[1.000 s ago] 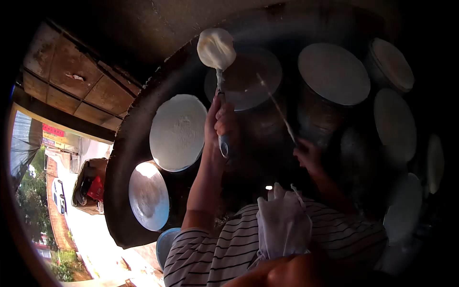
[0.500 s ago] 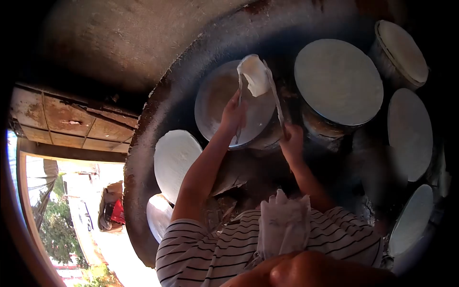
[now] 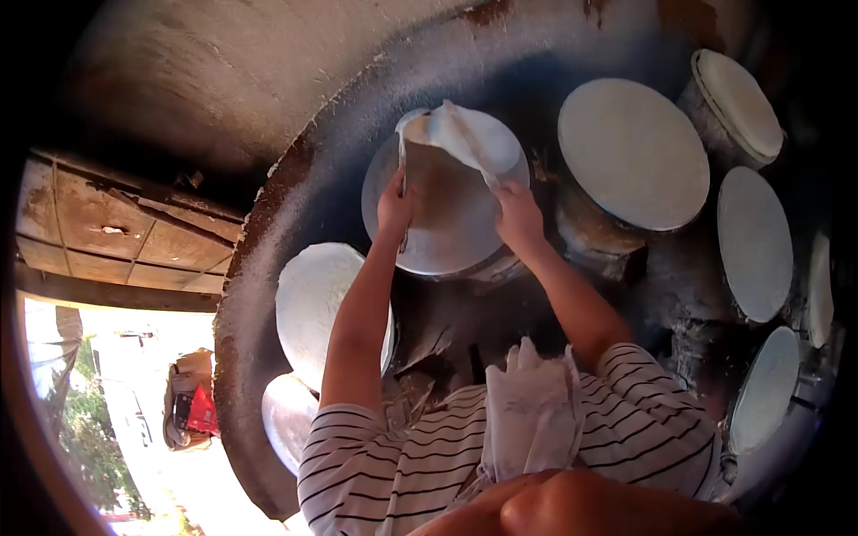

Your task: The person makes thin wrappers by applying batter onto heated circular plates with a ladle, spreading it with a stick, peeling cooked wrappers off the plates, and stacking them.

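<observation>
My left hand [image 3: 394, 210] is closed around a thin stick [image 3: 402, 147] that points away from me. In my right hand [image 3: 518, 214] is a second, flat stick [image 3: 469, 138], slanting up to the left. A soft white sheet [image 3: 487, 134], perhaps of dough or batter, hangs folded between and over the far parts of the sticks. Below it lies a round metal plate [image 3: 447, 241] with a brownish centre. Whether the sheet touches the plate I cannot tell.
Round white-covered surfaces stand around me: a large one at right [image 3: 635, 152], others further right [image 3: 755, 241], and one at left [image 3: 313, 304]. A curved, crusted wall edge [image 3: 268, 214] runs behind the left side. A white glove-like cloth [image 3: 532, 406] lies against my striped shirt.
My left hand has moved left and my right hand up and left. The white sheet, bunched between the sticks before, is now spread wider, low over the plate's far side.
</observation>
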A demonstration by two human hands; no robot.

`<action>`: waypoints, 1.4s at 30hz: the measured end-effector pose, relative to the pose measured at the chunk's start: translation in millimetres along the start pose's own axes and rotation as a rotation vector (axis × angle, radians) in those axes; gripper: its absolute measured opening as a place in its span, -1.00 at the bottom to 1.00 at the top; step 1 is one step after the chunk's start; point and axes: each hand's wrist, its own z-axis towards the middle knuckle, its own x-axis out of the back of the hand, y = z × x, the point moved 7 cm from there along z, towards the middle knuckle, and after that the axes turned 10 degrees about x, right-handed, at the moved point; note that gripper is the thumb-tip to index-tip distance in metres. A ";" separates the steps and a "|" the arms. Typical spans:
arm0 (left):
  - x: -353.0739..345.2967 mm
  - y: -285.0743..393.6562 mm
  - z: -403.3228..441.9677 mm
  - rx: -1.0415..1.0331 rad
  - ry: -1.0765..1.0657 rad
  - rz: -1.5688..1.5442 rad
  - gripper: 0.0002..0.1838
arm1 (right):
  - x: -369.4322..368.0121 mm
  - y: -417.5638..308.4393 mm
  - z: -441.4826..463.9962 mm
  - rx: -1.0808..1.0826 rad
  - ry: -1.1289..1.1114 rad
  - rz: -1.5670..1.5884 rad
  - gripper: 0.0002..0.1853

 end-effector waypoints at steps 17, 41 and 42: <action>64.1 -39.3 -97.7 0.158 0.043 0.005 -0.44 | -12.0 -0.9 10.1 -0.026 -0.023 0.158 -0.69; -32.0 -0.4 -257.5 0.512 0.333 -0.219 -0.41 | -18.0 94.6 165.1 0.574 -0.345 0.198 -0.66; -34.2 8.3 -252.9 0.537 0.307 -0.230 -0.41 | -22.8 98.1 167.9 0.569 -0.367 0.163 -0.67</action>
